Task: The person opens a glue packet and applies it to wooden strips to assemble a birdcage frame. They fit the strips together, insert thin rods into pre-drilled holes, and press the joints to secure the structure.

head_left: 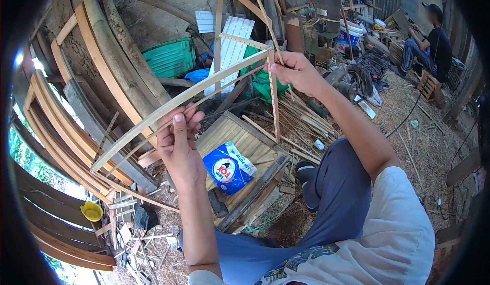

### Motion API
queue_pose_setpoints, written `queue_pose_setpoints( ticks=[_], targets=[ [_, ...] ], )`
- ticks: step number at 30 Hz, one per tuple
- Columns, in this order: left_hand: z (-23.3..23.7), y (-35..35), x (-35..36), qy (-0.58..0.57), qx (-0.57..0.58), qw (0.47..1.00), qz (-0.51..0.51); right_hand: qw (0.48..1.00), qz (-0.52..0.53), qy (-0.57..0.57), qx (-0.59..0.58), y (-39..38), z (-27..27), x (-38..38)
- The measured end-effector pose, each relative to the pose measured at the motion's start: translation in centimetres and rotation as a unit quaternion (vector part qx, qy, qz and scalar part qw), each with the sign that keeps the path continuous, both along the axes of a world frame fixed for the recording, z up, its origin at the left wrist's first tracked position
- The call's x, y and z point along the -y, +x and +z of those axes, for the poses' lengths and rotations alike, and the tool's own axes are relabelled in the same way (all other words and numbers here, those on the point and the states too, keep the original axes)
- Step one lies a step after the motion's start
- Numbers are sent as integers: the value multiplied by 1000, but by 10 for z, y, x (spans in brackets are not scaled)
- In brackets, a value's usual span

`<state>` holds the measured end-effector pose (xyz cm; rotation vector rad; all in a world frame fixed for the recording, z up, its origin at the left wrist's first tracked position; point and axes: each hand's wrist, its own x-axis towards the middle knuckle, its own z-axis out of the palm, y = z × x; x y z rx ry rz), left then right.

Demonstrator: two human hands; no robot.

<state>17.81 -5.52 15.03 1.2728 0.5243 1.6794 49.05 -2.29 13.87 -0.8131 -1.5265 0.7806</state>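
A light wooden frame (214, 80) made of slim bars is held up in front of me, with small holes or notches along its short side pieces. My left hand (179, 137) is closed around its long bar and a thin wooden strip (217, 89) running beside it, thumb on top. At the frame's upper right corner, my right hand (298, 74) pinches the end of the thin strip; its fingertips partly hide the joint. Below my hands, a blue and white glue packet (228, 168) lies on a low wooden board (217, 132).
Thin wooden sticks (306, 116) lie in a pile beyond the board. Tall wooden frames (92, 60) lean at the left, near a yellow bowl (92, 211). A green plastic crate (171, 58) stands at the back. Another person (438, 42) sits at the far right. Shavings (398, 137) cover the ground.
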Motion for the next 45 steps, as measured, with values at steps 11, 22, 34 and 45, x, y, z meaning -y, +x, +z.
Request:
queue_pose_setpoints(
  ticks=[11,22,34,45],
  targets=[
    [-6,-5,-14,35,-14,999,-21,1000,4,-23,5,-1,2,0],
    [-19,47,-24,63,-40,993,-87,1000,-8,-13,2,-1,1,-3],
    [-13,121,-61,97,-53,991,-81,995,42,-28,-90,2,-4,-8],
    [-9,119,-62,85,-82,990,-76,987,110,-42,-111,4,1,-4]
  ],
)
